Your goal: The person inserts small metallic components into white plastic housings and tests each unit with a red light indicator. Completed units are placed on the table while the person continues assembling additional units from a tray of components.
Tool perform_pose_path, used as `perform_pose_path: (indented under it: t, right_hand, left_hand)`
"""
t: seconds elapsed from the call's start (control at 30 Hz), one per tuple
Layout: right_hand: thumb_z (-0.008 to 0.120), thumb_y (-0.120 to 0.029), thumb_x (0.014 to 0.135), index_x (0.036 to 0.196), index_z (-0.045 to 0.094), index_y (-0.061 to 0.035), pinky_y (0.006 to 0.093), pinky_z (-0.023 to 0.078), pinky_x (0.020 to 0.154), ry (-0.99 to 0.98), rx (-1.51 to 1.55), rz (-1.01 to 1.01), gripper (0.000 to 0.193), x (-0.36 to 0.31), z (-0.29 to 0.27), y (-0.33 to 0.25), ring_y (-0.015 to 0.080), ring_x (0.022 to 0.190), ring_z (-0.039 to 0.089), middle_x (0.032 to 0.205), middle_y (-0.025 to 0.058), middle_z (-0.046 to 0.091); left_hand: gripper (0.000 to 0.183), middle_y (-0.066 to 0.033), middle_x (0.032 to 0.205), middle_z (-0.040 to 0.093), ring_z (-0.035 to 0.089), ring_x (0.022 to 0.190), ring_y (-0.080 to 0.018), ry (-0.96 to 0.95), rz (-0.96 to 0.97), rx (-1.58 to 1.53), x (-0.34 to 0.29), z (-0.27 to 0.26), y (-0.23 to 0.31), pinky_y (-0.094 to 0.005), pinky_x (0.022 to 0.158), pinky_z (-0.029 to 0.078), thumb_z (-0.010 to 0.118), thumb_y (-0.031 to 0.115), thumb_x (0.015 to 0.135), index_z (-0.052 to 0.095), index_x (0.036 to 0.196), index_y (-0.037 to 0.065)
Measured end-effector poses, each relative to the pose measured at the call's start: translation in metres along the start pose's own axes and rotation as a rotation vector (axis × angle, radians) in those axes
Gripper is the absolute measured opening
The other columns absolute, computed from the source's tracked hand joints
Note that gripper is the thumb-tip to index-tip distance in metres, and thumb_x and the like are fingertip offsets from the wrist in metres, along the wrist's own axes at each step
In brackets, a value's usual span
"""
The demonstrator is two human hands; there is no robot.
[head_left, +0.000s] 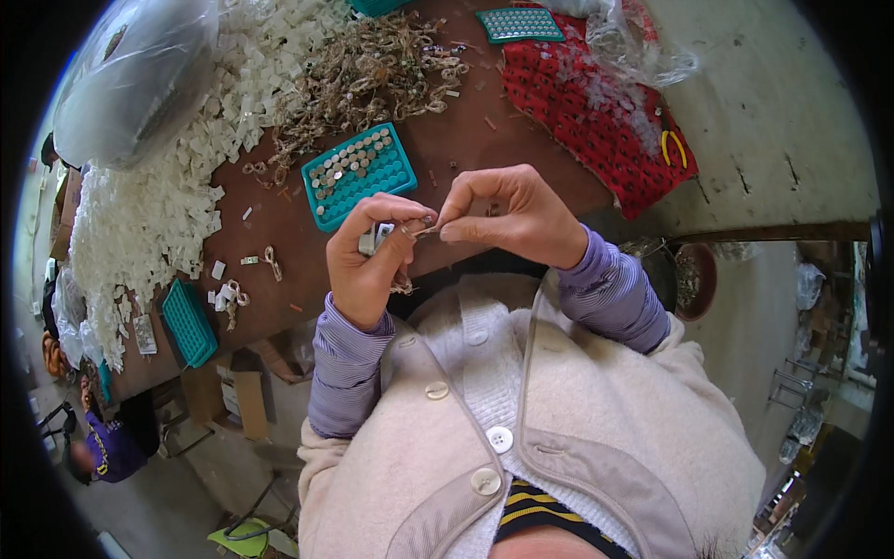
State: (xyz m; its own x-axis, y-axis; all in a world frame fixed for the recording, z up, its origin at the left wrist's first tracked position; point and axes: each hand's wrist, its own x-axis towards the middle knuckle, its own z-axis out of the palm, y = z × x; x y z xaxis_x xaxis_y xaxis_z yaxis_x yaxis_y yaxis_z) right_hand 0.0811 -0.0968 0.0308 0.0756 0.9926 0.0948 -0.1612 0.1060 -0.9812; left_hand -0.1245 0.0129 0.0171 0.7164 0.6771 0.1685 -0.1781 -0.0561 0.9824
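My left hand (365, 256) is closed, thumb against fingers, on a thin beige cord (424, 230). A small white piece (376, 238) is tucked among its fingers, and a bit of twisted cord hangs below the palm. My right hand (517, 216) pinches the same cord between thumb and index finger, close to the left fingertips. What exactly sits at the pinch is too small to make out. Just beyond the left hand lies a teal tray (391, 184) with rows of round hollows, some holding small pale discs (349, 163).
Tangled beige cords (368, 79) and a heap of small white pieces (140, 219) cover the table's far left. An upright teal tray (190, 323) stands left. Pliers (671, 145) with yellow handles rest on red patterned cloth (596, 121). Another person (114, 447) is at lower left.
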Motion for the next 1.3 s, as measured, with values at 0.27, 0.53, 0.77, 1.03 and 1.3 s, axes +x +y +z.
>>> perform_pose_path:
  t: [0.27,0.53,0.77,1.03,1.3]
  right_hand:
    - [0.081,-0.007,0.082,0.084,0.069,-0.0074,0.0424,0.055,0.086,0.365,-0.990,-0.708,0.012,0.004,0.018,0.007,0.0280,0.081,0.069,0.082,0.0054,0.064]
    - [0.076,-0.005,0.082,0.090,0.068,-0.0043,0.0434,0.058,0.087,0.209,-0.934,-0.665,0.011,0.014,0.022,0.018,0.0289,0.083,0.071,0.084,0.0085,0.066]
    - [0.073,0.001,0.082,0.096,0.067,-0.0020,0.0417,0.057,0.076,0.049,-1.025,-0.670,0.015,0.040,0.044,0.023,0.0299,0.077,0.067,0.084,0.0100,0.065]
    - [0.074,0.009,0.086,0.100,0.066,0.0002,0.0389,0.047,0.063,0.028,-0.964,-0.493,0.018,0.057,0.036,0.027,0.0291,0.066,0.060,0.083,0.0115,0.064]
    - [0.073,0.008,0.090,0.099,0.066,0.0000,0.0381,0.054,0.073,0.068,-0.829,-0.477,0.014,0.048,0.032,0.032,0.0305,0.076,0.070,0.087,0.0115,0.070]
  left_hand:
    - [0.024,-0.0081,0.113,0.077,0.058,0.070,-0.0021,0.242,-0.083,-0.121,-0.015,0.019,-0.004,-0.0183,0.057,0.046,0.075,0.005,0.103,0.070,0.125,0.003]
    - [0.020,-0.0065,0.104,0.077,0.070,0.091,-0.0118,0.293,-0.015,0.116,-0.020,0.007,-0.001,-0.0248,0.080,0.055,0.077,-0.006,0.097,0.078,0.117,0.001]
    - [0.032,-0.0074,0.105,0.075,0.068,0.092,-0.0135,0.134,0.175,0.388,-0.015,-0.033,0.000,-0.0277,0.082,0.053,0.077,-0.004,0.096,0.077,0.128,-0.001]
    - [0.033,-0.0142,0.114,0.076,0.074,0.102,-0.0339,0.461,-0.010,1.276,0.018,-0.208,0.037,-0.0411,0.088,0.059,0.078,0.021,0.096,0.075,0.127,0.009]
    - [0.056,-0.0174,0.130,0.075,0.071,0.121,-0.0366,0.522,-0.722,1.637,0.053,-0.313,-0.003,-0.0487,0.104,0.054,0.076,0.053,0.092,0.075,0.130,0.011]
